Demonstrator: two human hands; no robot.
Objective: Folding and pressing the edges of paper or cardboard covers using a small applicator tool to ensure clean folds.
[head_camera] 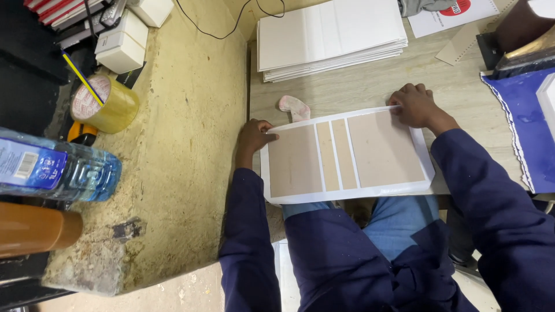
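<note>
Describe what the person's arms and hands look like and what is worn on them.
Both arms are covered by long, loose dark navy sleeves reaching to the wrists, with no markings visible. The left hand and right hand are bare: no gloves, and no rings, watch or bands show. No cables or straps are attached.

Both arms reach forward, left hand (254,136) and right hand (414,106) pressing down.
</note>
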